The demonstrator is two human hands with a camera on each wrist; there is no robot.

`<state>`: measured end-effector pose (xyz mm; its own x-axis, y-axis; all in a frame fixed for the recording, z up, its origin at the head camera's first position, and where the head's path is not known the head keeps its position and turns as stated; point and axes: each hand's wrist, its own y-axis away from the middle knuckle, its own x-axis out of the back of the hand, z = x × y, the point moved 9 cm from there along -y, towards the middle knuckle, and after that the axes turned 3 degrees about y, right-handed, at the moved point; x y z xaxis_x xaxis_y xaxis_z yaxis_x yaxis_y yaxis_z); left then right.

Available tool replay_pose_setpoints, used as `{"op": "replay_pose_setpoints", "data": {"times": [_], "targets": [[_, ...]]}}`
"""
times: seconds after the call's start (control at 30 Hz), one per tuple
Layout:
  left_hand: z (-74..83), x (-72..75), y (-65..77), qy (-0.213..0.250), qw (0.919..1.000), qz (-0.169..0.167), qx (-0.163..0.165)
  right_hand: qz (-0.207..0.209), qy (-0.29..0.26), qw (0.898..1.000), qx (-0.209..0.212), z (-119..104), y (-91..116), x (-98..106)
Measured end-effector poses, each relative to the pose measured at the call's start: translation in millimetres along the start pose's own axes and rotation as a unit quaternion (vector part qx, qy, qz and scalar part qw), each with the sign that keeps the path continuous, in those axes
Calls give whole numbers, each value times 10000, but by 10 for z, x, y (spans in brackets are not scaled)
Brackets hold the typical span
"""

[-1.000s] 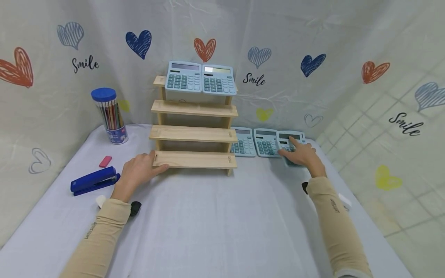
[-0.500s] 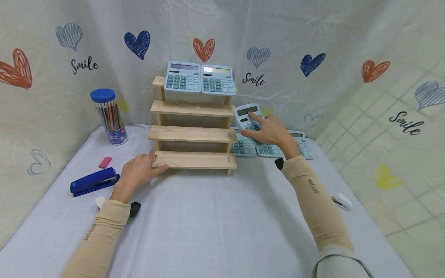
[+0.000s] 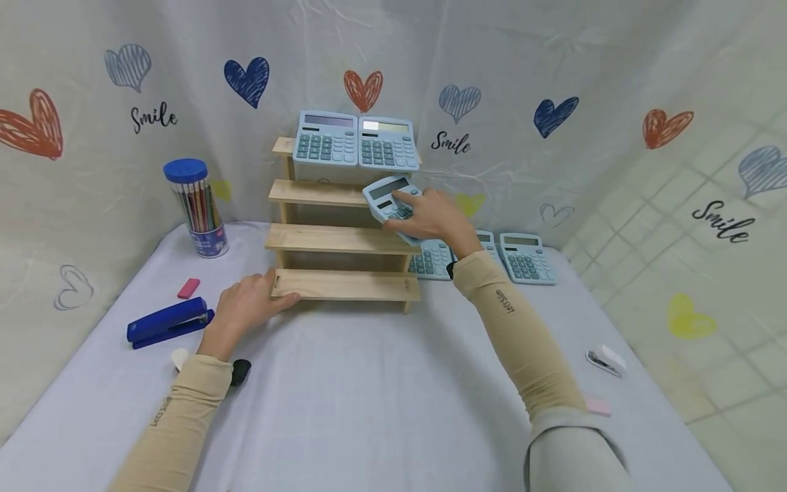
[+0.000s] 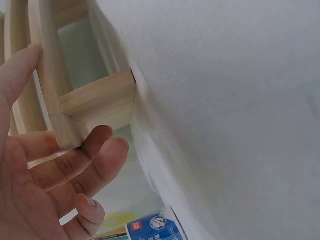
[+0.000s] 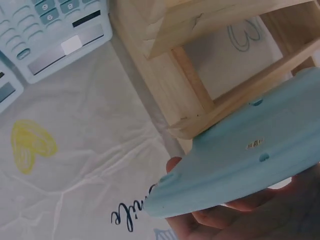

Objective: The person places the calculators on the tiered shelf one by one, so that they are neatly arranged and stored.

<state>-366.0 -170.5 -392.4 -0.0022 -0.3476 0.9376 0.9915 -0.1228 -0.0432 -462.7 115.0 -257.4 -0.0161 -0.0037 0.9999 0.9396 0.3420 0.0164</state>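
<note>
In the head view a tiered wooden display rack (image 3: 344,285) stands mid-table at the back. My left hand (image 3: 246,311) holds the left end of its lowest shelf; in the left wrist view the thumb lies on one side of the board (image 4: 47,85) and a finger reaches round the other. A light blue calculator (image 3: 382,191), tilted, is gripped in my right hand (image 3: 435,217) in front of the second shelf from the top. Its smooth back (image 5: 250,150) shows in the right wrist view, close to the wood. Two like calculators (image 3: 326,140) lean side by side on the top shelf.
More calculators (image 3: 529,261) stand along the back, right of the rack, one partly behind my right arm. At left are a pencil tub (image 3: 198,212), a pink eraser (image 3: 188,288) and a blue stapler (image 3: 169,324). A small white stapler-like object (image 3: 607,360) lies at right.
My right hand has lifted a calculator from the row at the right and carried it left to the rack's second shelf from the top. My left hand stays on the lowest shelf.
</note>
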Motion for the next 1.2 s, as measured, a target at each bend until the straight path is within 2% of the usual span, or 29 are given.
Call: {"op": "replay_pose_setpoints", "data": {"times": [0.17,0.33,0.57,0.73,0.83,1.0,1.2], "targets": [[-17,-20,-8,15,10000,-27,4,120,38,9999,-81,-95,-184,3],[-25,-29,-19,32,10000,2,-27,235,55,9991,-350,-201,-343,13],[-40,-29,-20,35,10000,24,9,245,-10,9980,-576,-377,-461,0],[-38,-26,-19,25,10000,-12,36,10,-420,9986,-314,-551,-487,-14],[-46,-27,-22,17,9999,-58,85,-51,-361,9993,20,-697,-516,-16],[-57,-34,-37,4,9998,-126,140,168,-182,9987,438,-926,-602,-29],[-66,-50,-47,23,9997,-160,182,369,-172,9978,524,-1137,-690,-56]]}}
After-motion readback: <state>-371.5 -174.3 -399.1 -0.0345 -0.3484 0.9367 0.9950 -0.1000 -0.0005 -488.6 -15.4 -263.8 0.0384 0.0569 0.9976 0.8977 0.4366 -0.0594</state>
